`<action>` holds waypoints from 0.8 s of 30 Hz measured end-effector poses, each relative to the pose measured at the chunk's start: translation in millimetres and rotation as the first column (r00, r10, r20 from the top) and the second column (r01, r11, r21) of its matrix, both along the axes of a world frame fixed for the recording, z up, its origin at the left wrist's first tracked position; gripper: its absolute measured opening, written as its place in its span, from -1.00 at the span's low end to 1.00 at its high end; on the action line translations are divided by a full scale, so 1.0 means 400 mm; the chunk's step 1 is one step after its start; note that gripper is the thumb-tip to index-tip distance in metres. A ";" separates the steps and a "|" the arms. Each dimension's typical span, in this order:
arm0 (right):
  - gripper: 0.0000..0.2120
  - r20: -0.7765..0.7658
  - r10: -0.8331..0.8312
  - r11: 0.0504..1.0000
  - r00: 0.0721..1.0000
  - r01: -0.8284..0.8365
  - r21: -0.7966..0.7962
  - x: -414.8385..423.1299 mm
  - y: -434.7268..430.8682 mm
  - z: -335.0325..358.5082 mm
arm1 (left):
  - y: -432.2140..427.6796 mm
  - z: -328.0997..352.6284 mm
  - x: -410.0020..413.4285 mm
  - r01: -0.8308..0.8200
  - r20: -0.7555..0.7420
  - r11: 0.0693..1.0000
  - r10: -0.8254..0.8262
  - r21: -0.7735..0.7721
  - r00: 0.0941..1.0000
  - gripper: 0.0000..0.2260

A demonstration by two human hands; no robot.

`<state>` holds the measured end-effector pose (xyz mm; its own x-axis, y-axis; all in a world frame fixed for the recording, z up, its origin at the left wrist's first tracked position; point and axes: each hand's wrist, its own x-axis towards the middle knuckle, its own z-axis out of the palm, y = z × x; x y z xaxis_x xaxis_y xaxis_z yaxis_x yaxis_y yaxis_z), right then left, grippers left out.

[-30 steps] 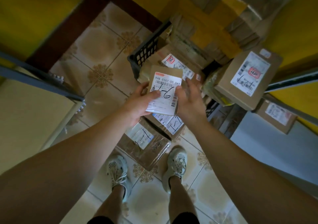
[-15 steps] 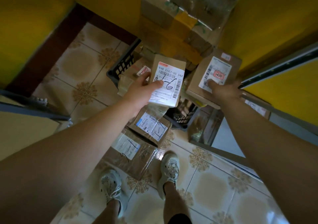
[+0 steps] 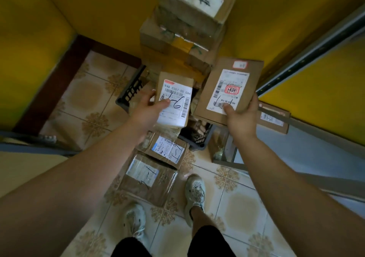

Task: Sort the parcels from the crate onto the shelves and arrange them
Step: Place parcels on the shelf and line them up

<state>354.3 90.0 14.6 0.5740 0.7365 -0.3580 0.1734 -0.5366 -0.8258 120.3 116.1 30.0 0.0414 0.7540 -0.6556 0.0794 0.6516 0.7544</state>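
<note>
One small brown parcel [image 3: 175, 100], one larger parcel [image 3: 229, 90], both white-labelled, pen-marked.

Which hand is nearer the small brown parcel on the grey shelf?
Right. The right hand sits just left of the small brown parcel; the left hand is farther left.

Patterned floor tiles [image 3: 92, 98], yellow wall [image 3: 110, 13], dark skirting [image 3: 56, 83].
</note>
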 end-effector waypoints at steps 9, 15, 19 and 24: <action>-0.28 -0.083 -0.133 0.975 0.988 0.145 0.170 -0.196 -0.237 0.399 | -0.130 0.338 -0.139 0.102 -0.054 0.967 -0.092 0.234 0.994 -0.84; -0.25 -0.141 -0.120 0.943 0.983 0.157 0.294 -0.288 -0.371 0.619 | -0.226 0.590 -0.233 0.125 -0.051 0.912 -0.114 0.392 0.992 -0.75; -0.25 -0.096 -0.104 0.918 0.990 0.132 0.374 -0.313 -0.465 0.738 | -0.312 0.711 -0.270 0.097 -0.016 0.866 -0.103 0.490 0.995 -0.73; -0.27 -0.048 -0.066 0.891 0.997 0.081 0.446 -0.296 -0.606 0.834 | -0.465 0.819 -0.268 0.092 0.026 0.793 -0.135 0.602 0.990 -0.65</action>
